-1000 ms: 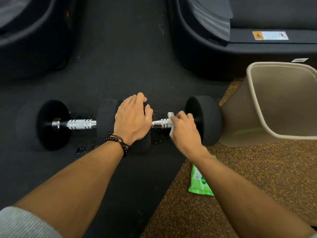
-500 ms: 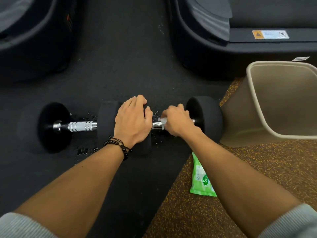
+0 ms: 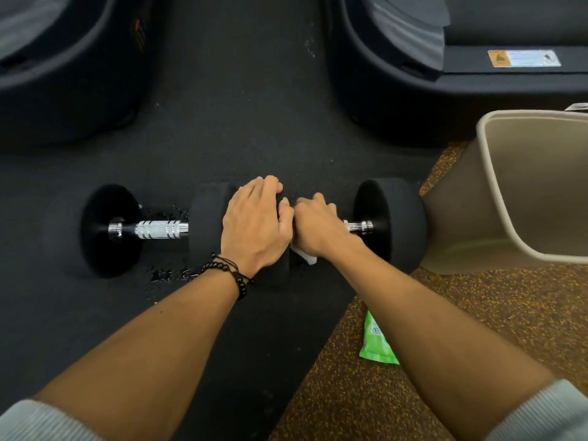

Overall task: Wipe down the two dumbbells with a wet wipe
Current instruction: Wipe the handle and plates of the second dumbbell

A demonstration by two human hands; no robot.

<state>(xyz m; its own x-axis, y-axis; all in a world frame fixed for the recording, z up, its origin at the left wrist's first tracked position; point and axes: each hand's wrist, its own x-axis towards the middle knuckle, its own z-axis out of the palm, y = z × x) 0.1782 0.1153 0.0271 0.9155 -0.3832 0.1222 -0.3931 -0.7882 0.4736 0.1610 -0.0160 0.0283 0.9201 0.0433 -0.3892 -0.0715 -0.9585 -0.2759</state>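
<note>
Dumbbells lying end to end on black rubber floor [image 3: 241,128], two of them, bars running L to R. Left dumbbell [image 3: 159,230] is showing chrome knurled handle w/ water droplets sitting on floor beside it. Right dumbbell [image 3: 394,224] is showing only a short stub of chrome bar near its outer head; rest of bar is being covered by right hand [image 3: 321,229]. Right hand's fingers are curling down round the bar w/ wet wipe [image 3: 307,256] pinched underneath, a white corner poking out below the palm. Left hand [image 3: 254,224] is resting on top of the inner heads where the two dumbbells are meeting, fingers fairly straight and spread over the black foam, holding nothing, thumb touching the right hand. Beaded bracelet [image 3: 227,272] sitting on left wrist. Beige bin [image 3: 496,198] standing just beside right dumbbell's outer head, on speckled brown floor; inside is looking bare as far as visible, far side cut off by frame edge. Green wipes pack [image 3: 375,342] lying on speckled floor, partly hidden under right forearm; label too small to read. Dark machine bases [image 3: 413,90] at top, cut off.
</note>
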